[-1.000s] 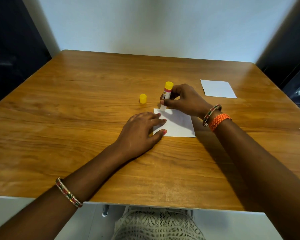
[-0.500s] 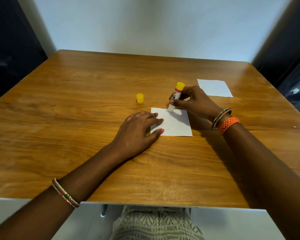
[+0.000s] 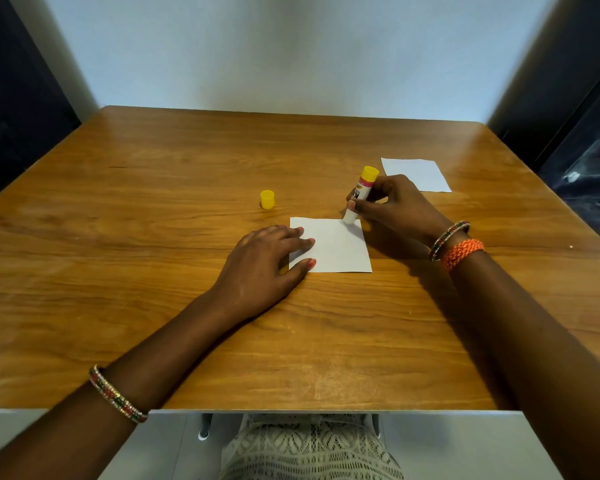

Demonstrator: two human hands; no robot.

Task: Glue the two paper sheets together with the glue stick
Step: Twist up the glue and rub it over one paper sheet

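The right hand (image 3: 392, 206) has slid the glue stick (image 3: 359, 195) rightward to the sheet's (image 3: 336, 245) far-right corner

The left hand (image 3: 264, 265) hides the near sheet's (image 3: 336, 245) 9 o'clock edge. The right hand (image 3: 392, 206) wraps the glue stick (image 3: 360, 194), hiding part of its label; the print is too small to read. Both forearms are cut off at the 6 o'clock edge.

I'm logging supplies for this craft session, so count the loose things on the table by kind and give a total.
Paper sheets: 2 (near sheet, far sheet)
Glue sticks: 1 (glue stick, in the right hand)
Yellow caps: 1 (cap)
Total: 4
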